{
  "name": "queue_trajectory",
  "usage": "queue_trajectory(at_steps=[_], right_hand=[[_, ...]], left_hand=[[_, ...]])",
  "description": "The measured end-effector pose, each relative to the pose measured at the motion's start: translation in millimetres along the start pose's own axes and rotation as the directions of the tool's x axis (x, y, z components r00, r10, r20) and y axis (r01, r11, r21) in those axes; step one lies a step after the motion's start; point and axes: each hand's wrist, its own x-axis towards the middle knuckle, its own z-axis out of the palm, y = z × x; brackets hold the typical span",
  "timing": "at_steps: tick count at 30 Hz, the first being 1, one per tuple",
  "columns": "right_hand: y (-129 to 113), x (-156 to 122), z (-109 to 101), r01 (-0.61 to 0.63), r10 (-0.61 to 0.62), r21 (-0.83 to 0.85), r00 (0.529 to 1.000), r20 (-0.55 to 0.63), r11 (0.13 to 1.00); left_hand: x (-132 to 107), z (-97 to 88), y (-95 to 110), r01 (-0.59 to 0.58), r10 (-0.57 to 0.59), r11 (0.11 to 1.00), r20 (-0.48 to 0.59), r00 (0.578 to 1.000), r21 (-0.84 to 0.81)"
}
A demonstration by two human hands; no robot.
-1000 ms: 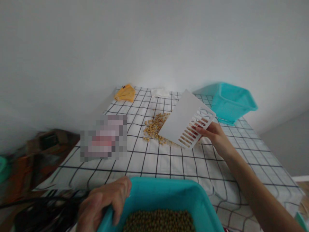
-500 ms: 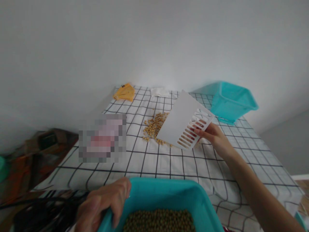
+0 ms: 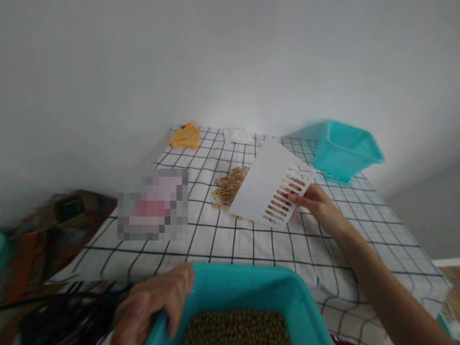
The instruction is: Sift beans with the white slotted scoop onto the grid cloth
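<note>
My left hand is closed over the left rim of a turquoise plastic bin at the table's near edge. Inside that bin lies a bed of small round brownish-green beans or pellets. My right hand grips a flat white plastic scoop plate by its slotted end, fingers showing through the slots. The plate is tilted over a pile of tan beans on the cloth and hides the pile's right part.
A white cloth with black grid lines covers the table. At the back right stands another turquoise bin. A yellow cloth-like item and a white packet lie by the wall; a blurred-out pink item is at the left.
The white plate in my right hand has shifted slightly left and toward me over the bean pile. My left hand keeps its hold on the near bin.
</note>
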Motion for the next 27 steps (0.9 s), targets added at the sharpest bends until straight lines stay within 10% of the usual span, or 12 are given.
queue_trajectory(at_steps=[27], right_hand=[[-0.5,0.1,0.0,-0.008,0.008,0.012,1.0,0.017,1.0]], left_hand=[[4.0,4.6,6.1,-0.055,0.053,0.997,-0.042,0.998,-0.058]])
